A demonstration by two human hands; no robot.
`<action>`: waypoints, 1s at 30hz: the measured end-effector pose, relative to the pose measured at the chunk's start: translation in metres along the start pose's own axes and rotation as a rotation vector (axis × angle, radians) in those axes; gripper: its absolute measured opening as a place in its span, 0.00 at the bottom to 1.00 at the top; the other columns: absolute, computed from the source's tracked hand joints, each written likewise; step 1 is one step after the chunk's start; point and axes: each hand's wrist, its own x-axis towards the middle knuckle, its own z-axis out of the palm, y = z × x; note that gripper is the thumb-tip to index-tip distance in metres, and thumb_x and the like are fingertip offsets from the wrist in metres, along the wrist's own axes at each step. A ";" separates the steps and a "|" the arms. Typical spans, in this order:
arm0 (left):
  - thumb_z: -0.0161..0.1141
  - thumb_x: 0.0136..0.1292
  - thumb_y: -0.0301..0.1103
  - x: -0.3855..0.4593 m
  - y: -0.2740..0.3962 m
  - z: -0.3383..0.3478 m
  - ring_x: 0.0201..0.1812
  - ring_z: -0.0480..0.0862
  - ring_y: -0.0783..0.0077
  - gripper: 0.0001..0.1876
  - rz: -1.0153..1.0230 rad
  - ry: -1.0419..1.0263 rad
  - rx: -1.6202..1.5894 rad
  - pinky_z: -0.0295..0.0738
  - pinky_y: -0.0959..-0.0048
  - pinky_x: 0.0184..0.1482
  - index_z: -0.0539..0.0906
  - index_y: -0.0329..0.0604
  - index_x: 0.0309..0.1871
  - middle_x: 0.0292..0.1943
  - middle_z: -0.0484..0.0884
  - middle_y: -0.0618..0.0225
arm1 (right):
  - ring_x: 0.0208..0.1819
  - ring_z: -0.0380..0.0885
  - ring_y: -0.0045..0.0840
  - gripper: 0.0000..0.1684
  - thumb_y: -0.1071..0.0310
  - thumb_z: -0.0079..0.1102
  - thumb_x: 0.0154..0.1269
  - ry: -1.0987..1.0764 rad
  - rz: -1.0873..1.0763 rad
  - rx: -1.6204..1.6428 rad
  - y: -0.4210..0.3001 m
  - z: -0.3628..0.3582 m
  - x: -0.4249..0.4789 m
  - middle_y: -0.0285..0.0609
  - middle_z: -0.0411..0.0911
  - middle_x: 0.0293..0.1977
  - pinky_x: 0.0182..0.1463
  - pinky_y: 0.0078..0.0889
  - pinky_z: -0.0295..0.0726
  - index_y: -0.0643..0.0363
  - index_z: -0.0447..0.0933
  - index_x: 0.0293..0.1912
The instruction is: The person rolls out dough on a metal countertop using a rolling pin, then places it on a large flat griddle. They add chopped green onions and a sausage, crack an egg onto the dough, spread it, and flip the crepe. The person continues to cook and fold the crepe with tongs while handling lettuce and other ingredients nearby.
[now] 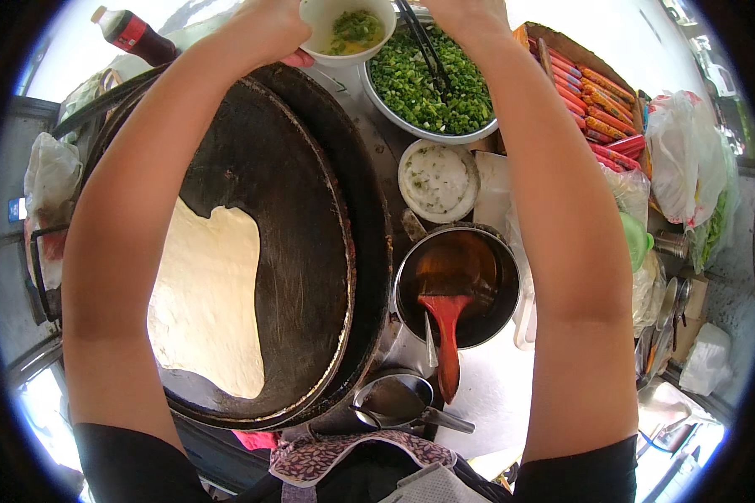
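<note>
My left hand point(277, 31) grips a white bowl point(348, 60) at the top of the view; chopped green onion and a yellowish liquid lie in it. At the top edge, my right hand point(469, 19) is partly cut off above a metal basin point(429, 134) of chopped green onion. Black chopsticks point(423, 43) stand in the basin close to that hand; whether its fingers hold them is not visible. A sheet of pale dough point(211, 295) lies on the round black griddle point(296, 251), partly hidden behind my left forearm.
A pot point(509, 314) of brown sauce holds a red-handled brush point(450, 339). Near it are a white tub point(439, 179) and a small metal pan point(395, 397). Wrapped sausages point(604, 107) fill a box at the right, beside plastic bags point(689, 157). A cola bottle point(135, 36) is at the upper left.
</note>
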 end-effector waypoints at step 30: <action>0.51 0.66 0.21 -0.423 0.042 0.015 0.45 0.89 0.62 0.22 -0.532 0.001 -0.645 0.89 0.70 0.44 0.72 0.31 0.64 0.52 0.82 0.56 | 0.32 0.85 0.15 0.12 0.62 0.56 0.75 -0.253 0.280 0.630 -0.036 -0.195 -0.172 0.33 0.86 0.35 0.30 0.15 0.77 0.58 0.84 0.42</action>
